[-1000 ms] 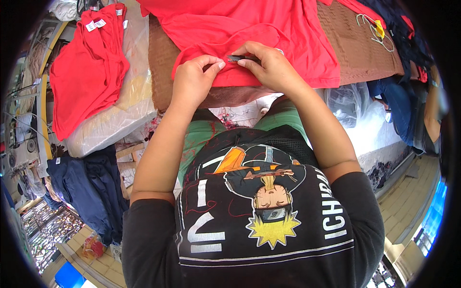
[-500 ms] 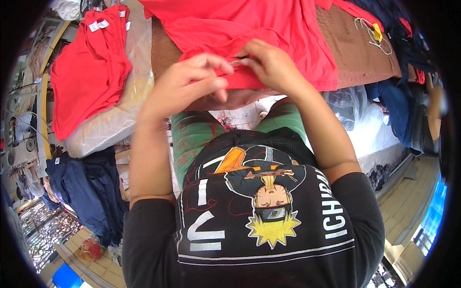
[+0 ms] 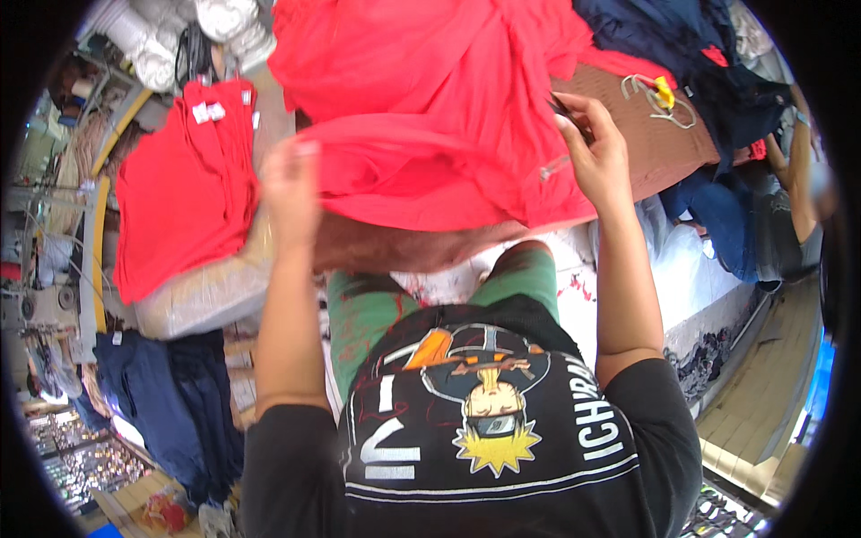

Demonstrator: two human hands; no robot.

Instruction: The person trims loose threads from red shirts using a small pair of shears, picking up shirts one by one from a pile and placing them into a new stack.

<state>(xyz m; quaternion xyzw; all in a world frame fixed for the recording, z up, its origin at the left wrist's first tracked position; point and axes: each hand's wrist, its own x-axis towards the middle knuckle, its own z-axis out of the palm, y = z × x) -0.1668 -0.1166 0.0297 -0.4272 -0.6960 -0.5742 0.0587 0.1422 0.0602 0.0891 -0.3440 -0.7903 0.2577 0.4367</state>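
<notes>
A red shirt point(image 3: 404, 99) lies spread over the brown padded table in front of me, its near edge loose and billowed. At the garment's left edge is my left hand point(image 3: 291, 193), blurred by motion, with its fingers closed on the fabric. My right hand point(image 3: 596, 157) is over the shirt's right side. It is closed round a small dark tool point(image 3: 578, 125), which the fingers partly hide, so its kind is not clear. A small shiny patch point(image 3: 554, 168) shows on the red cloth beside that hand.
Folded red garments point(image 3: 188, 197) with white labels lie on a plastic-wrapped stack at left. Navy clothes point(image 3: 170, 403) hang below it. On the brown table cover point(image 3: 664, 166) at right are a yellow-tied cord point(image 3: 664, 94) and dark garments point(image 3: 682, 45). Another person's arm point(image 3: 801, 166) shows at far right.
My hands have moved apart from the middle of the shirt's near edge, the left one leftward and the right one rightward. The cloth between them has shifted and billowed.
</notes>
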